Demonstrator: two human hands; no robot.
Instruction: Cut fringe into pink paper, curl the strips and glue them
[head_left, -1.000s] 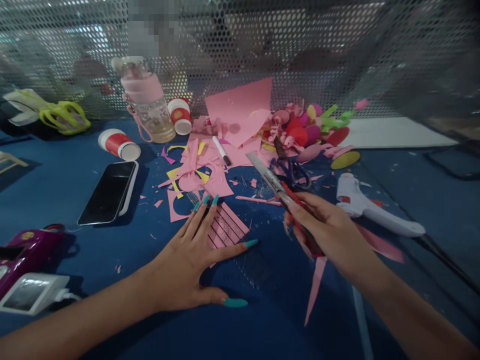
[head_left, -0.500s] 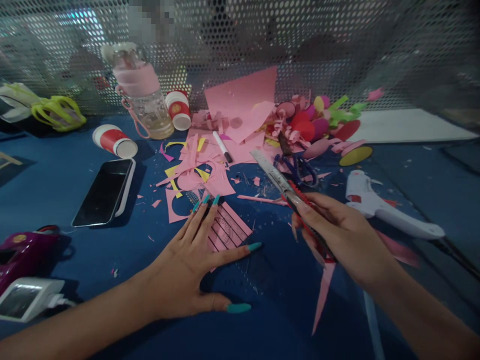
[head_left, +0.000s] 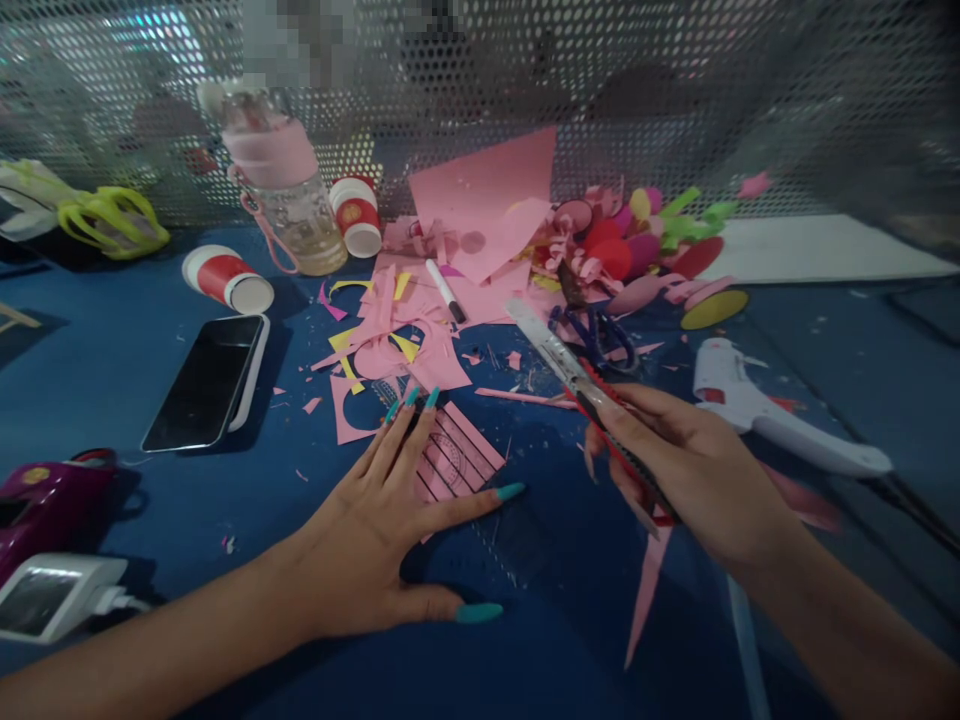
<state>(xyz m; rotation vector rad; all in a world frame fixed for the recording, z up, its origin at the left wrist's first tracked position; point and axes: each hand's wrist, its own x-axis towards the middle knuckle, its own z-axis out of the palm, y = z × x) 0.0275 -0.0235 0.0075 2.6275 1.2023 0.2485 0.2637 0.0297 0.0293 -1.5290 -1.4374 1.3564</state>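
Note:
My left hand (head_left: 375,540) lies flat with fingers spread on a small pink paper piece (head_left: 459,458) ruled with dark lines, pressing it onto the blue table (head_left: 135,380). My right hand (head_left: 694,475) grips a red-handled utility knife (head_left: 577,385); its long metal blade points up and left, above the table and to the right of the ruled paper. A long pink paper sliver (head_left: 645,590) lies under my right wrist.
Pink and yellow paper scraps (head_left: 397,340), a marker (head_left: 445,291) and blue scissors (head_left: 592,335) lie beyond my hands. A white glue gun (head_left: 765,420) is at right; a phone (head_left: 206,382), paper cups (head_left: 225,280), a pink-lidded bottle (head_left: 289,190) at left. A perforated metal screen (head_left: 675,90) backs the table.
My right hand with the knife has shifted slightly to the right. My left hand stays flat on the ruled paper. The view has moved a little.

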